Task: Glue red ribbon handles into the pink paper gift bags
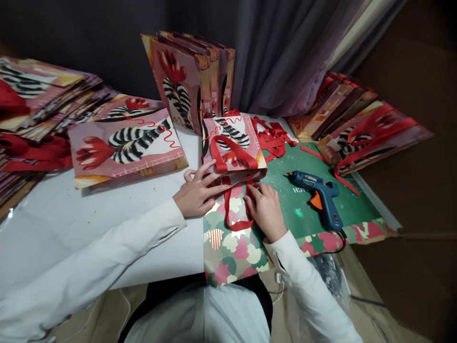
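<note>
A paper gift bag (246, 126) with a zebra-stripe and red flower print lies in front of me, its mouth edge toward me. One red ribbon handle (221, 166) rests on its upper face; a second red ribbon loop (240, 226) hangs from the near edge over camouflage-patterned paper (217, 262). My left hand (196, 193) lies with fingers spread at the bag's near left edge, fingertips on the bag and by the ribbon. At the near right corner my right hand (267, 209) has its thumb and fingers closed on the right side of the ribbon loop.
A blue glue gun (323, 190) with an orange trigger lies on the green cutting mat (285, 209) at right. Red ribbon pieces (273, 138) lie behind it. Another bag (128, 147) lies left; upright bags (182, 85), stacked bags (46, 100) and bags with handles (374, 138) stand around.
</note>
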Action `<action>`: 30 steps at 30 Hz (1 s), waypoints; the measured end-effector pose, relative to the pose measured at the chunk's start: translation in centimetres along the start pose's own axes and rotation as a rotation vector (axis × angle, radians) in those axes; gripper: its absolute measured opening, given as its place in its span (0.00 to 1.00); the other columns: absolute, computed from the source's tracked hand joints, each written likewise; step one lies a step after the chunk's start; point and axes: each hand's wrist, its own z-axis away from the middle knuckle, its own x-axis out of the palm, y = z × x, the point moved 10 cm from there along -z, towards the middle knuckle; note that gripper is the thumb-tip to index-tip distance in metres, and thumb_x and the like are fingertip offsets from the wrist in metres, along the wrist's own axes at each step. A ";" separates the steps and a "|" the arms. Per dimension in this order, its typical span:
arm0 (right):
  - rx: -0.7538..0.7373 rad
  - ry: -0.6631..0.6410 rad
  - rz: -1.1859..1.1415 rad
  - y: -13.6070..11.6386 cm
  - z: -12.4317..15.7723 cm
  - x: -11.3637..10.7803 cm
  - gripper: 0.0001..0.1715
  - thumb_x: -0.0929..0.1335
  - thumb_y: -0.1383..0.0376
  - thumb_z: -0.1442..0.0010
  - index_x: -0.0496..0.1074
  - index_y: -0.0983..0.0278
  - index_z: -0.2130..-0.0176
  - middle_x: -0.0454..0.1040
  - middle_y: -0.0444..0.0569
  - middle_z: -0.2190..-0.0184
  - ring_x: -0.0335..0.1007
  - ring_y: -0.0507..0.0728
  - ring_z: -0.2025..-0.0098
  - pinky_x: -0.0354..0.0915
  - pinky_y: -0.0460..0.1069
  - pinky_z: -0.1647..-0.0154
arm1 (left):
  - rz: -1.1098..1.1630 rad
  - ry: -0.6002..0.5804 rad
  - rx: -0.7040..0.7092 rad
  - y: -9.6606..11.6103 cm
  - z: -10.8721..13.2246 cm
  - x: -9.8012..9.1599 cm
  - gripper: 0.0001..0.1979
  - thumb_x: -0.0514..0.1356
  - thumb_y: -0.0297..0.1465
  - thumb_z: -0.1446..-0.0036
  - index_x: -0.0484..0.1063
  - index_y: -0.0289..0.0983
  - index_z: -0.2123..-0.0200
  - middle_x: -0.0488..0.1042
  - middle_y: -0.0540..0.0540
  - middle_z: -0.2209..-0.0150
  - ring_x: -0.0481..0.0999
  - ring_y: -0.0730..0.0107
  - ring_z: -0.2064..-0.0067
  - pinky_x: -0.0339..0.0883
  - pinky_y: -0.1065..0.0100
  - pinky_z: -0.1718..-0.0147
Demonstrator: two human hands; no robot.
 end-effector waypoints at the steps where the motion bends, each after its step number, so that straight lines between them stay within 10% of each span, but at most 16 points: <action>1: -0.013 -0.006 0.048 -0.1 0.0 0.1 0.17 0.65 0.64 0.34 0.74 0.66 0.49 0.74 0.58 0.52 0.66 0.65 0.51 0.59 0.59 0.49 | 0.003 0.001 0.007 0.0 0.0 0.0 0.24 0.54 0.29 0.44 0.73 0.48 0.44 0.69 0.38 0.42 0.52 0.34 0.34 0.51 0.46 0.53; 13: -0.285 0.053 0.251 -2.0 -0.3 -1.0 0.28 0.58 0.74 0.34 0.63 0.66 0.37 0.68 0.58 0.40 0.61 0.65 0.41 0.58 0.58 0.43 | 0.012 -0.078 -0.012 0.1 0.5 0.6 0.27 0.54 0.28 0.44 0.69 0.49 0.40 0.69 0.41 0.41 0.47 0.40 0.32 0.51 0.47 0.52; 30: -0.309 -0.098 0.046 -0.5 -1.9 -1.4 0.13 0.65 0.64 0.35 0.79 0.59 0.57 0.68 0.58 0.51 0.66 0.65 0.45 0.45 0.76 0.35 | 0.012 -0.095 0.055 0.0 0.8 -0.1 0.23 0.55 0.29 0.44 0.72 0.46 0.44 0.72 0.41 0.43 0.50 0.39 0.33 0.52 0.52 0.55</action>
